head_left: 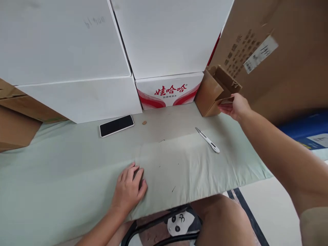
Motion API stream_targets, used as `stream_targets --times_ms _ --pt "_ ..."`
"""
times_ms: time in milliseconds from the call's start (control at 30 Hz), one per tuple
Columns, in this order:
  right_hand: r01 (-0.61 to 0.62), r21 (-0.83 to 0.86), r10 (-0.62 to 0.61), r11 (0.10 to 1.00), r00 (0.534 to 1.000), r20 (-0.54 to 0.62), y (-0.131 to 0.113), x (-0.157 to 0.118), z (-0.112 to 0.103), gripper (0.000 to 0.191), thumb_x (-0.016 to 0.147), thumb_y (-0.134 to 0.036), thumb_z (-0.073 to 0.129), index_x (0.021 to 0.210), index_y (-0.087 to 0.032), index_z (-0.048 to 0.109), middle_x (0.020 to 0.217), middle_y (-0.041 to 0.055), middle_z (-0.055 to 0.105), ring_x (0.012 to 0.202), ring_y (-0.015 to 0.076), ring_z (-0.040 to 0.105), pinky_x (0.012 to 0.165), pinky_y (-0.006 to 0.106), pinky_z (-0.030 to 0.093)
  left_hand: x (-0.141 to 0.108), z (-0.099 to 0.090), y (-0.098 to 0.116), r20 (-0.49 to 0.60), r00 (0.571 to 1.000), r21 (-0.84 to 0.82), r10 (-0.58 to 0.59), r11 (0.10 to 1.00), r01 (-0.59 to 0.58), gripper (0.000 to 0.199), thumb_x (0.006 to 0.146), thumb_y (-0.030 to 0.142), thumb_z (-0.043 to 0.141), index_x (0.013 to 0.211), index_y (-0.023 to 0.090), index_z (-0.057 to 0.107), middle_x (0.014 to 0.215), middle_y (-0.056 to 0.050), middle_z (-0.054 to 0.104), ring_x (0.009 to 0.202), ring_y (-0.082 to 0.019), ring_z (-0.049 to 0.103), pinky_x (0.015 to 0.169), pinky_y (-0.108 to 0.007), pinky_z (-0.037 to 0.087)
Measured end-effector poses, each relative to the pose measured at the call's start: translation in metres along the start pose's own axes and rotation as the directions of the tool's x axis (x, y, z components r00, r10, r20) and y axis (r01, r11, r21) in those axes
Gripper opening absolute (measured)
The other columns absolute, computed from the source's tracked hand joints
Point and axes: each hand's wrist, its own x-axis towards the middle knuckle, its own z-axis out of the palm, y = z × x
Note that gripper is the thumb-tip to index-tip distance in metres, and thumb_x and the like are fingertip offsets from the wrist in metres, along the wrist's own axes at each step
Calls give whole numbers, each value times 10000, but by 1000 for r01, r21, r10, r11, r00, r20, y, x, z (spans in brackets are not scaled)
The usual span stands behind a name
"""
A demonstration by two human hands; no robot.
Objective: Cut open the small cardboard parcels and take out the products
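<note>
My left hand (pixel 128 191) rests low on the cloth, left of the middle, with its fingers curled down. Something dark shows between those fingers, but I cannot make out what it is. At the right, my right hand (pixel 236 106) grips the near edge of a small open-topped cardboard box (pixel 208 94). The box stands upright against the white cartons, and its inside is mostly hidden. A white utility knife (pixel 208 140) lies on the cloth between my hands, closer to the right one, its blade end pointing away to the left.
A phone (pixel 117 126) lies dark-screened before stacked white cartons (pixel 170 90). Beside it is a small brown scrap (pixel 144 122). A large cardboard sheet or box (pixel 289 68) rises at the right; another cardboard box (pixel 17 126) stands left. Greenish cloth (pixel 77 177) covers the table.
</note>
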Motion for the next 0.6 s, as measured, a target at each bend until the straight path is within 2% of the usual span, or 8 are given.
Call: stream_targets --times_ms 100,200,267,333,433,500,600 --pt "41 9 -42 999 998 42 -10 20 20 262 1034 -448 373 1052 -220 502 830 112 687 864 219 694 760 339 568 -2 -2 1 49 998 -16 -43 999 44 303 889 270 541 1150 244 694 1118 -136 688 1222 -358 622 977 -503 526" --pt "43 -12 -40 999 983 178 -20 28 44 273 1046 -457 367 1028 -240 531 959 101 716 870 197 693 809 356 547 -1 -6 3 102 992 -23 -71 997 74 305 881 274 543 1139 255 705 1125 -131 691 1225 -351 621 989 -495 521" --pt "25 -121 15 992 948 317 -17 22 55 280 1043 -424 389 991 -233 587 1029 89 727 818 183 689 804 363 537 2 -8 5 122 990 -21 -78 997 81 300 884 269 539 1129 241 710 1137 -135 688 1236 -348 616 1006 -494 511" --pt "23 -246 88 969 897 434 -1 4 55 284 1032 -401 428 967 -219 636 1052 88 736 785 183 692 776 346 535 6 -10 7 134 987 -24 -89 995 93 287 890 265 535 1111 227 714 1150 -140 683 1247 -348 608 1020 -494 500" --pt "156 -328 83 932 788 610 54 -46 34 230 989 -395 523 1036 -232 679 1092 76 752 869 196 726 837 329 548 10 -14 14 167 976 -39 -140 988 148 270 896 278 538 1094 226 714 1171 -136 674 1258 -344 591 1048 -497 479" --pt "349 -322 -4 880 684 729 107 -92 17 273 947 -448 579 1110 -256 684 1174 69 744 1013 226 726 993 379 533 10 -17 19 187 970 -59 -158 983 171 278 900 291 550 1116 218 708 1201 -136 665 1273 -344 572 1069 -500 462" --pt "628 -302 -141 717 555 820 183 -170 9 357 888 -502 596 1143 -264 676 1218 93 731 1162 296 677 1105 482 483 6 -20 25 210 969 -120 -132 980 160 291 917 306 560 1137 179 703 1224 -157 648 1283 -342 559 1082 -498 448"
